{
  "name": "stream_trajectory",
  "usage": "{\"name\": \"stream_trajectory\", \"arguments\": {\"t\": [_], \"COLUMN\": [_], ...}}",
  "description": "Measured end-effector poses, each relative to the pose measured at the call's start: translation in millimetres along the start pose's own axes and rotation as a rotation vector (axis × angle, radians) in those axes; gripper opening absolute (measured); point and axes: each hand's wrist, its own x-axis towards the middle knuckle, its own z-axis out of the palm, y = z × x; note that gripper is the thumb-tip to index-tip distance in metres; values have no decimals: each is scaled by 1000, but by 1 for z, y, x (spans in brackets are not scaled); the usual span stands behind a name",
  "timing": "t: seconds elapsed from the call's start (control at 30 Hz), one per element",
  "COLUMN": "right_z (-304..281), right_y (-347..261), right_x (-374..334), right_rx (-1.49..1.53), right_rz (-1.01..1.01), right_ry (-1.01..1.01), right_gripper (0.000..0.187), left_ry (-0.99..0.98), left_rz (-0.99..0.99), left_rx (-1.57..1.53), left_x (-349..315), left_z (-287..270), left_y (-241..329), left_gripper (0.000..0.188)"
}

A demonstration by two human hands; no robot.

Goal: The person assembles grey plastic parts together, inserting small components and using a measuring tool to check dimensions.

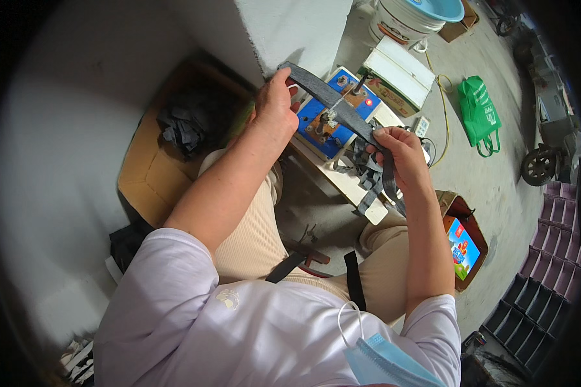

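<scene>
A dark grey fabric strip (311,82) is stretched between my hands, above a blue-topped machine (311,111) with a lit red light. My left hand (279,104) pinches its far left end. Closer to me on the right, my right hand (403,151) grips the strip between thumb and fingers, and a length hangs down below it. Midway along, the strip passes over the metal part in the machine's centre; whether it touches cannot be made out. More dark strips (368,169) lie in a loose pile on the white board (326,179) beside the machine.
At left, a cardboard box (145,145) holds dark strips. Behind the machine stand a white-topped box (400,71) and a white bucket (394,22). A green bag (479,109), power strip (421,126) and yellow cord lie right. A small box with a lit screen (463,248) sits by my right knee.
</scene>
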Motion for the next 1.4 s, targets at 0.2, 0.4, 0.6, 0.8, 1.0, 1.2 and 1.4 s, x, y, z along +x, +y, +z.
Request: {"name": "stream_trajectory", "arguments": {"t": [0.2,0.4,0.6,0.8,1.0,1.2,1.4], "right_z": [-17,-24,-22,-11,5,18,28], "right_y": [-3,-14,-18,-13,-9,0,5], "right_x": [0,-16,-28,-33,-39,-37,-36], "right_rx": [105,331,342,392,374,304,287], "right_rz": [-65,-108,-213,-263,-268,-224,-214], "right_ry": [-82,-190,-259,-252,-283,-182,-82], "right_gripper": [12,10,11,12,12,12,12], "left_ry": [-24,-315,-1007,-869,-793,-710,-655], "left_rz": [154,780,92,-1,98,131,153], "left_rx": [52,21,-21,178,182,29,-12], "left_x": [1,-28,-56,-78,-84,-80,-80], "left_z": [-6,-3,-24,-21,-20,-16,-14], "left_y": [2,15,40,24,3,-12,-17], "left_gripper": [20,13,19,18,22,16,15]}}
